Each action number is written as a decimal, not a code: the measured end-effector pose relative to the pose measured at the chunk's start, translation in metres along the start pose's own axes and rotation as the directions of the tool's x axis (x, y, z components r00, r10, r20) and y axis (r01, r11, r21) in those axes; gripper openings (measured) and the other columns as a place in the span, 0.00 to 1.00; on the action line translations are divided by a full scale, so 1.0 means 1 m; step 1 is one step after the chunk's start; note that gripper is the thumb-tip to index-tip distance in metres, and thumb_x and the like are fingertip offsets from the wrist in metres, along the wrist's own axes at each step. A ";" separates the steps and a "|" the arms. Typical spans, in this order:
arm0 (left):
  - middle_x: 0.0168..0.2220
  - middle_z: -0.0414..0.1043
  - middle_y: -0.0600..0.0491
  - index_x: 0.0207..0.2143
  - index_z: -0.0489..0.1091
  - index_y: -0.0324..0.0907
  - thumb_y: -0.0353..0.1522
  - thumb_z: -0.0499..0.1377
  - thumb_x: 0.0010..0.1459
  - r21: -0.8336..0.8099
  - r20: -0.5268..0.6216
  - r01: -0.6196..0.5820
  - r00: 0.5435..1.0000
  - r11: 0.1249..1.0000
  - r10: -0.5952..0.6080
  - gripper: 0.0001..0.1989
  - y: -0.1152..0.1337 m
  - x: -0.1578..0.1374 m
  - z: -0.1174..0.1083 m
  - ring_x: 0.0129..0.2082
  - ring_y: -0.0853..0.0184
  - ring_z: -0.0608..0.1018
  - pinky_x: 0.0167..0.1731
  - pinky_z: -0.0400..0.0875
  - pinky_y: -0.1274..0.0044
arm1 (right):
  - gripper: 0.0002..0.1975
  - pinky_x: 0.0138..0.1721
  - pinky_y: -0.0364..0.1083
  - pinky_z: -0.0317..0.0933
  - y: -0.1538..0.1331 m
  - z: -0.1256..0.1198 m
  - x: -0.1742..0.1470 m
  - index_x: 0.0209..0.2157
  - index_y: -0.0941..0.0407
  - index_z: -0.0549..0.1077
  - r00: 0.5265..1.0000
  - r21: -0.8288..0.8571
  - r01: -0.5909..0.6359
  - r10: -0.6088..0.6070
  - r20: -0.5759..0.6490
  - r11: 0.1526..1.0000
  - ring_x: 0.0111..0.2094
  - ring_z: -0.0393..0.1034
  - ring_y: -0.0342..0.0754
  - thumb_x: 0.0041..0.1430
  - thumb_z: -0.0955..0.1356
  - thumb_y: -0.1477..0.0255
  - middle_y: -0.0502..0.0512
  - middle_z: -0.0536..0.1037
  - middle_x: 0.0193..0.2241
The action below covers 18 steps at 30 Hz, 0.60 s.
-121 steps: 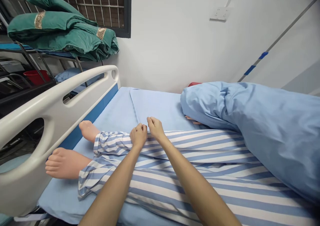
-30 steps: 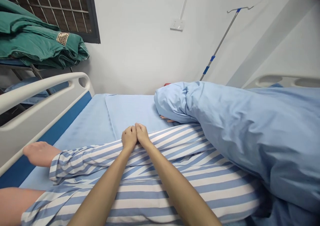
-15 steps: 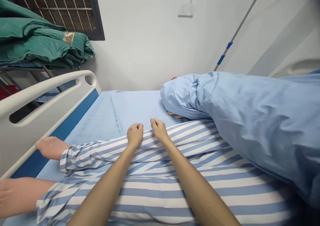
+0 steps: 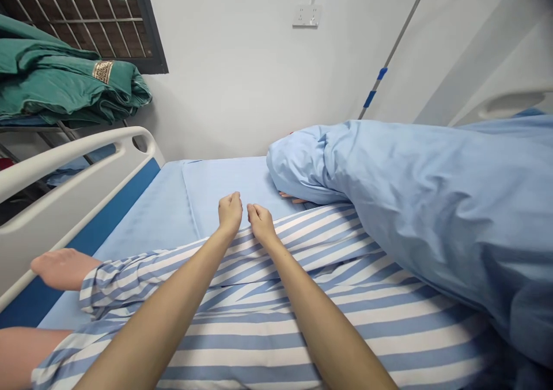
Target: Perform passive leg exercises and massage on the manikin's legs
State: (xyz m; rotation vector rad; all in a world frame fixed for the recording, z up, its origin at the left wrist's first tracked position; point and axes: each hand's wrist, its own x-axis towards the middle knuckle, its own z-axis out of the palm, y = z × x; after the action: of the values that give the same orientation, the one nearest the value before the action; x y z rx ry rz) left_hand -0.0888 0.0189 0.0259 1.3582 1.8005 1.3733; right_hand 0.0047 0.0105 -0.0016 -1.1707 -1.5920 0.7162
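Striped blue-and-white pyjama trousers (image 4: pixel 276 332) cover the legs of a figure lying on the bed. Both my arms stretch across these legs. My left hand (image 4: pixel 230 211) is closed in a fist just past the far leg, over the pale blue sheet (image 4: pixel 228 177). Beside it, a small gap away, my right hand (image 4: pixel 261 223) is also a fist, at the far edge of the trouser leg. No object shows in either fist. Two bare feet, the far one (image 4: pixel 64 268) fully seen, stick out at the left.
A light blue quilt (image 4: pixel 410 188) lies folded back over the upper body, with fingertips (image 4: pixel 291 197) showing under its edge. The white bed end board (image 4: pixel 86 148) stands at left. Beyond are a green bundle (image 4: pixel 73 84), a barred window and a metal pole (image 4: pixel 395 44).
My left fist has risen and turned, now over the sheet beyond the leg. The right fist stays near the trouser's far edge. The view has shifted slightly to the right.
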 end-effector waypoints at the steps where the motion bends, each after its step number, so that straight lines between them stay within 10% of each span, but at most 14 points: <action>1: 0.16 0.62 0.56 0.18 0.61 0.41 0.39 0.42 0.55 0.027 -0.008 0.017 1.000 0.999 -0.017 0.19 -0.002 -0.006 0.006 0.20 0.72 0.65 0.22 0.58 0.79 | 0.20 0.24 0.42 0.47 0.000 0.001 0.000 0.17 0.55 0.57 1.000 -0.006 0.001 -0.001 -0.004 1.000 0.20 0.55 0.41 0.60 0.56 0.63 0.46 0.60 0.14; 9: 0.30 0.74 0.49 0.27 0.69 0.43 0.39 0.41 0.60 0.385 0.076 0.003 0.997 0.923 -0.035 0.20 -0.015 -0.030 0.022 0.31 0.67 0.73 0.32 0.61 0.77 | 0.18 0.24 0.41 0.47 0.000 0.003 -0.003 0.18 0.55 0.57 0.995 -0.119 -0.030 0.018 -0.094 0.992 0.21 0.55 0.41 0.59 0.56 0.64 0.45 0.62 0.16; 18: 0.34 0.75 0.48 0.30 0.71 0.44 0.41 0.38 0.61 0.358 0.080 0.029 0.995 0.933 -0.061 0.24 -0.012 -0.033 0.015 0.32 0.66 0.74 0.32 0.61 0.76 | 0.18 0.24 0.41 0.46 -0.005 0.002 0.001 0.17 0.55 0.57 0.998 -0.170 -0.060 0.059 -0.009 0.984 0.21 0.55 0.41 0.59 0.55 0.64 0.46 0.62 0.16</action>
State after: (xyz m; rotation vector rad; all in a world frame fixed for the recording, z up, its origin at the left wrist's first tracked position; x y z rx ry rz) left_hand -0.0686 -0.0052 0.0039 1.5194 2.0763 0.9731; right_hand 0.0012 0.0095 0.0027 -1.3478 -1.6465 0.6249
